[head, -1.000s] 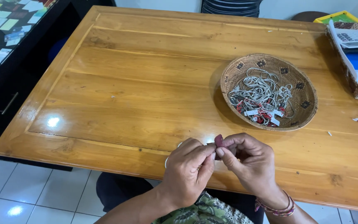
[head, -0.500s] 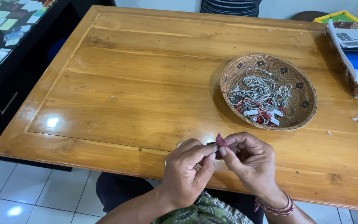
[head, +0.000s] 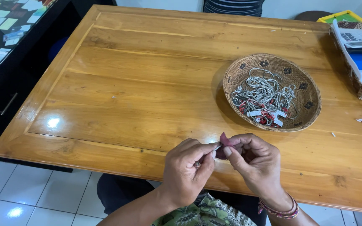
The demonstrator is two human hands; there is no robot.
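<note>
**Hands meet at the table's near edge**

Low in the frame's centre, the left hand [head: 187, 171] pinches a small silver piece [head: 217, 147]; the right hand [head: 254, 163] pinches a dark red cloth [head: 223, 141] against it. A basket [head: 311, 90] of chains [head: 265, 92] sits at right.

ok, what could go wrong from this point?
1. The left hand and right hand pinch a small silver piece and red cloth right at the table edge; a slip could drop it to the floor.
2. The chains in the basket lie heaped and may tangle.
</note>
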